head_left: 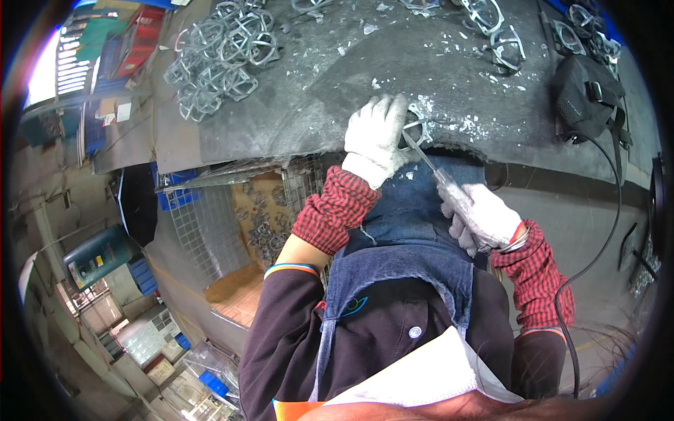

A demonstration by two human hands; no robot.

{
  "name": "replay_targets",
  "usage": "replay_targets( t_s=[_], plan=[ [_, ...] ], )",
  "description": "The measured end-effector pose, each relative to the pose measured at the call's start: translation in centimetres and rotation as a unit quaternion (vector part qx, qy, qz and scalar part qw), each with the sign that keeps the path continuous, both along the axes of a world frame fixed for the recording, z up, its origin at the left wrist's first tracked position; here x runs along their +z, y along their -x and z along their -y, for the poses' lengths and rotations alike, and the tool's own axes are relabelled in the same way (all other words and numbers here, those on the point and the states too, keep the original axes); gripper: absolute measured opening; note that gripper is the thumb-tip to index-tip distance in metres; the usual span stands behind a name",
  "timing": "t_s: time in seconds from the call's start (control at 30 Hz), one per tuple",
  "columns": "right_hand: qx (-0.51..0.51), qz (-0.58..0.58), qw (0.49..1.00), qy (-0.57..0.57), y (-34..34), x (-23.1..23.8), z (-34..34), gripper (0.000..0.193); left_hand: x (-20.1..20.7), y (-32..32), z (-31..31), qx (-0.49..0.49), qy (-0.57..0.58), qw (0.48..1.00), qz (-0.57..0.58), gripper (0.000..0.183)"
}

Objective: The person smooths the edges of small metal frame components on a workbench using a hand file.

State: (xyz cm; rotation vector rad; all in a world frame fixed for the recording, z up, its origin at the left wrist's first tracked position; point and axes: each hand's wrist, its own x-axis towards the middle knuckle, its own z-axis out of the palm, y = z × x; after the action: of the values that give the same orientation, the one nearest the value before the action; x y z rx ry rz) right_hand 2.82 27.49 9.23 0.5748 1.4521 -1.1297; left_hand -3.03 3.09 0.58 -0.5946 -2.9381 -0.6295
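Note:
A small silver metal ring-shaped part (421,132) lies at the near edge of the dark worktable. My left hand (375,137), in a white glove, holds it there from its left side, the fingers close together and partly hiding it. In my gloved right hand (481,216) is a slim hand tool with a metal shaft (420,149), like a file or scraper; its handle is mostly inside the fist. The shaft slants up and left, its tip at the ring part's opening. Whether the tip touches the metal I cannot tell.
Silver ring parts (228,52) are heaped at the table's far left, with several more rings (505,49) at the far right. Pale metal scraps (470,128) litter the tabletop. At right sits a black pouch (588,95) with a cable (616,203). A wire basket (203,231) stands below left.

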Motion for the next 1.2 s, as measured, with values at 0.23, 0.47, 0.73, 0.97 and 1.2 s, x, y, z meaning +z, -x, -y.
replay_targets(
  t_s=[0.23, 0.47, 0.73, 0.97, 1.2],
  plan=[
    [0.122, -0.239, 0.958, -0.103, -3.0, -1.9, 0.0, 0.053, -0.1, -0.2, -0.4, 0.031, -0.046, 0.998, -0.041, 0.088],
    [0.268, -0.477, 0.797, -0.255, -3.7, -4.1, 0.1, 0.060, 0.1, -0.2, 0.7, -0.031, 0.025, 0.999, -0.026, 0.090],
    [0.326, -0.566, 0.698, -0.293, 0.9, -4.1, -3.0, 0.062, 0.2, 0.8, 1.6, -0.093, 0.016, 0.995, -0.019, 0.082],
    [0.273, -0.434, 0.819, -0.258, -2.0, -3.7, -0.8, 0.070, 0.1, 0.8, 1.4, -0.070, 0.012, 0.996, -0.063, 0.080],
    [0.252, -0.462, 0.801, -0.285, -3.5, -4.8, 0.8, 0.064, -0.4, 0.1, 0.9, -0.030, 0.001, 0.998, -0.049, 0.084]
  ],
)
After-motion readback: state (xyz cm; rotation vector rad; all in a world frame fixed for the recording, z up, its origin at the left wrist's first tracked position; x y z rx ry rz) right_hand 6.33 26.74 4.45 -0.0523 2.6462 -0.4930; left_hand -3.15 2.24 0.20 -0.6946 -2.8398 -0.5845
